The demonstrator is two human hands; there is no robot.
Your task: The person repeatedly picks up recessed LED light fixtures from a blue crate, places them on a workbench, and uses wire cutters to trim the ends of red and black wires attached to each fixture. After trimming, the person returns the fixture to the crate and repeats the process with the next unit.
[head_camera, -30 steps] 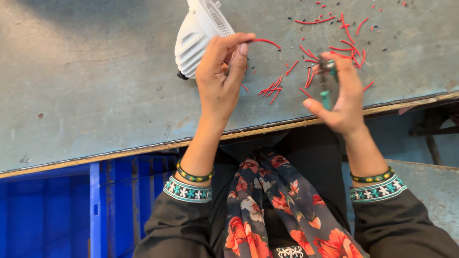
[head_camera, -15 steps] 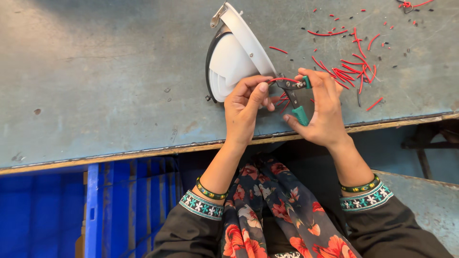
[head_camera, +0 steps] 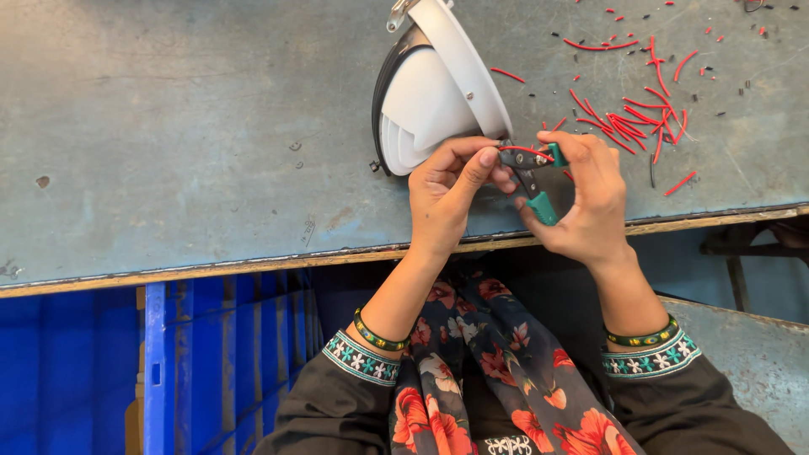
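My left hand [head_camera: 447, 190] pinches a thin red wire [head_camera: 524, 150] near the table's front edge. My right hand [head_camera: 590, 202] grips small cutting pliers with green handles [head_camera: 539, 181], their jaws at the wire. Just behind my left hand a white round lamp housing [head_camera: 430, 93] lies on its side on the grey table [head_camera: 168, 126], touching my fingers.
Several short red wire pieces [head_camera: 628, 122] and small black bits lie scattered on the table at the right. A blue plastic crate [head_camera: 168, 371] stands below the table's edge on the left. A grey surface [head_camera: 750, 354] is at lower right.
My hands have come together at the table edge, and the pliers now meet the red wire. The view has shifted, so the lamp housing sits closer to my hands.
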